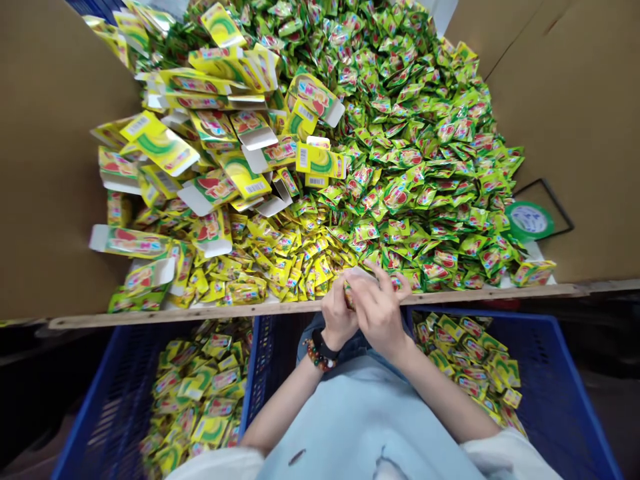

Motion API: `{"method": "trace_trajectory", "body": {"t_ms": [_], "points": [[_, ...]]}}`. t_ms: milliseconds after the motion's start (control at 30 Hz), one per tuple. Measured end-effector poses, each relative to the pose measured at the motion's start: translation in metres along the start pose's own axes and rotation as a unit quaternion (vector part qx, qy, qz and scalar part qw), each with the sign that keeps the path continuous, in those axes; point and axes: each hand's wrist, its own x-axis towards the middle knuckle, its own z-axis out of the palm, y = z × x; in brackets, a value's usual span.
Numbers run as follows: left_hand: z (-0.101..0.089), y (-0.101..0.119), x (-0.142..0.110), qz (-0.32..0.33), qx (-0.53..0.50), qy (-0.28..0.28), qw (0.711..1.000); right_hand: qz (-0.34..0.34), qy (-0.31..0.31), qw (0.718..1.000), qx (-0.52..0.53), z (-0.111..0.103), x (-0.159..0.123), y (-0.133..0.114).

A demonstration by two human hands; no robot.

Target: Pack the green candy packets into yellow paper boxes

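Both hands meet at the wooden ledge [280, 307], center front, above the wearer's lap. Forearms angle inward from both sides, elbows out. Left hand [340, 317]: fingers curled, clamped on a small carton [349, 297]; beaded bracelet [320, 357] and black band on that wrist. Right hand [381, 312]: laid across the carton from the right, fingers fanned forward, outer ones lifted; blurred, can't tell if it's gripping or just touching. Carton sits between the hands, mostly hidden by fingers. Yellow packets [305, 263] just beyond the fingertips, green watermelon-print sachets [425, 193] behind and right. Blue crate [583, 387] beside the right forearm, part-filled.
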Motion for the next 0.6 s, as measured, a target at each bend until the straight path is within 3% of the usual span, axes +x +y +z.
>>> {"method": "trace_trajectory", "body": {"t_ms": [167, 233, 300, 367, 433, 500, 600], "points": [[-0.002, -0.003, -0.001, 0.035, 0.022, 0.081, 0.996, 0.023, -0.027, 0.994, 0.102, -0.009, -0.002, 0.004], [-0.002, -0.003, 0.000, 0.066, 0.013, 0.099, 0.993, 0.092, 0.005, 0.974, 0.205, -0.008, -0.001, 0.010], [-0.002, -0.004, 0.000, 0.117, -0.004, 0.114, 0.987, 0.191, 0.015, 0.928, 0.320, -0.003, -0.001, 0.016], [-0.001, -0.005, 0.000, 0.161, -0.019, 0.109, 0.981, 0.250, -0.052, 0.868, 0.426, 0.003, -0.003, 0.021], [0.000, -0.005, 0.000, 0.162, -0.011, 0.093, 0.982, 0.251, -0.128, 0.828, 0.485, 0.006, -0.006, 0.022], [0.000, -0.003, 0.000, 0.134, 0.020, 0.079, 0.988, 0.225, -0.138, 0.834, 0.485, 0.006, -0.009, 0.021], [-0.001, 0.001, 0.001, 0.119, 0.059, 0.057, 0.989, 0.205, -0.077, 0.874, 0.435, 0.006, -0.013, 0.016]]}}
